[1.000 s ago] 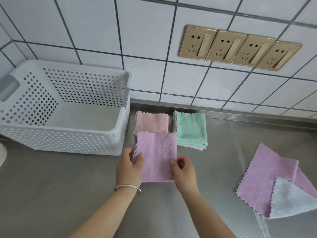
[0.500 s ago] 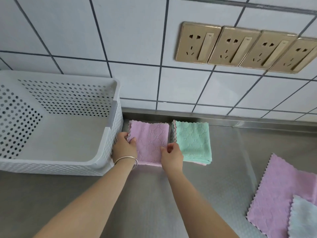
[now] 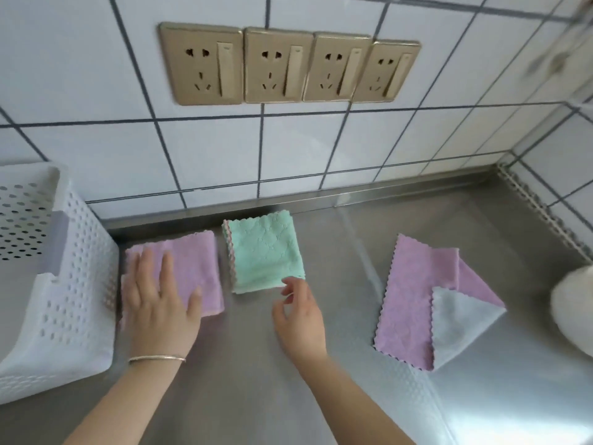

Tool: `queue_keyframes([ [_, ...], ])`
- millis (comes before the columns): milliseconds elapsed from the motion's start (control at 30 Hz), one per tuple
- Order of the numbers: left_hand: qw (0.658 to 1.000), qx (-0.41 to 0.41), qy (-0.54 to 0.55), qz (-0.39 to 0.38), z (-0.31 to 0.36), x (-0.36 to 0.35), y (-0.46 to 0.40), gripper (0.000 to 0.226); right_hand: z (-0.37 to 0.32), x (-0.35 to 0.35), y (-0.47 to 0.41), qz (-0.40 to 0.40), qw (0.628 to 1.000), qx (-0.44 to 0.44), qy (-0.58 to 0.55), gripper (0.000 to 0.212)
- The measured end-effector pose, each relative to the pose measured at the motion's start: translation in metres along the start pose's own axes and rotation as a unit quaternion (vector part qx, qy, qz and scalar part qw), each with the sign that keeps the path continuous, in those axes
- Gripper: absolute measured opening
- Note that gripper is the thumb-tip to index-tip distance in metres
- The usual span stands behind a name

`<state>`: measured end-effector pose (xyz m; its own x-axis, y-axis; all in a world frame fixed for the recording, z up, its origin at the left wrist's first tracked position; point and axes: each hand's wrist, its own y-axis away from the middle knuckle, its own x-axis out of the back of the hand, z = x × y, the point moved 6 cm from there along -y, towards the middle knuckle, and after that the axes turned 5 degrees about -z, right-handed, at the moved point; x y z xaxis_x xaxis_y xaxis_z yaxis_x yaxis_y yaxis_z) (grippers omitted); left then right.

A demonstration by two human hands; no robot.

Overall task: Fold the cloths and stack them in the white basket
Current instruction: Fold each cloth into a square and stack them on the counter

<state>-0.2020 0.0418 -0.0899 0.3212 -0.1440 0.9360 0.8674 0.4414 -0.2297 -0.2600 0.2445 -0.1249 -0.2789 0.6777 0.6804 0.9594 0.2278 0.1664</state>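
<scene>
A folded purple cloth (image 3: 195, 264) lies on the steel counter beside the white basket (image 3: 80, 300), on top of a pink one whose edge shows. My left hand (image 3: 157, 300) rests flat on it, fingers spread. A folded green cloth (image 3: 264, 255) sits just right of it. My right hand (image 3: 298, 316) hovers near the green cloth's front right corner, fingers apart, holding nothing. An unfolded purple cloth (image 3: 414, 297) with a grey corner turned over lies to the right.
The tiled wall with several gold sockets (image 3: 285, 65) runs behind the counter (image 3: 256, 380). A side wall meets it at the right. A white rounded object (image 3: 574, 309) stands at the right edge.
The folded purple cloth was carried back and laid on the pink cloth by the basket. My left hand now presses it flat; my right hand has let go and moved right. The view swung right.
</scene>
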Motion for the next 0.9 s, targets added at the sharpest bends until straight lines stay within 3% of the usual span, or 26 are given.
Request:
queue_keyframes([
  [100,0.995,-0.086,0.036,0.025,0.044,-0.007,0.020,0.058,0.082,0.057,0.029,0.088,0.982,-0.016,0.169,0.037],
  [200,0.986,-0.163,0.039,-0.003,0.091,-0.022,0.044,0.053,0.152,0.095,0.049,0.052,0.945,-0.101,0.306,0.042],
  [267,0.976,-0.211,0.055,-0.025,0.117,-0.033,0.060,0.049,0.174,0.108,0.054,0.030,0.928,-0.121,0.351,0.032],
  [433,0.932,-0.324,0.101,-0.125,0.174,-0.056,0.103,0.042,0.183,0.109,0.053,-0.053,0.935,-0.096,0.339,0.015],
  [600,0.894,-0.385,0.044,-0.225,0.209,-0.062,0.130,0.071,0.116,0.098,0.078,0.016,0.957,0.131,0.259,0.015],
  [667,0.898,-0.382,0.043,-0.216,0.209,-0.058,0.132,0.060,0.094,0.095,0.093,0.034,0.958,0.196,0.208,0.016],
  [800,0.911,-0.358,0.098,-0.181,0.185,-0.033,0.132,0.026,0.072,0.094,0.115,0.009,0.958,0.232,0.168,0.002],
  [900,0.924,-0.313,0.121,-0.186,0.161,-0.004,0.126,0.010,0.068,0.086,0.123,-0.130,0.950,0.192,0.209,0.027],
])
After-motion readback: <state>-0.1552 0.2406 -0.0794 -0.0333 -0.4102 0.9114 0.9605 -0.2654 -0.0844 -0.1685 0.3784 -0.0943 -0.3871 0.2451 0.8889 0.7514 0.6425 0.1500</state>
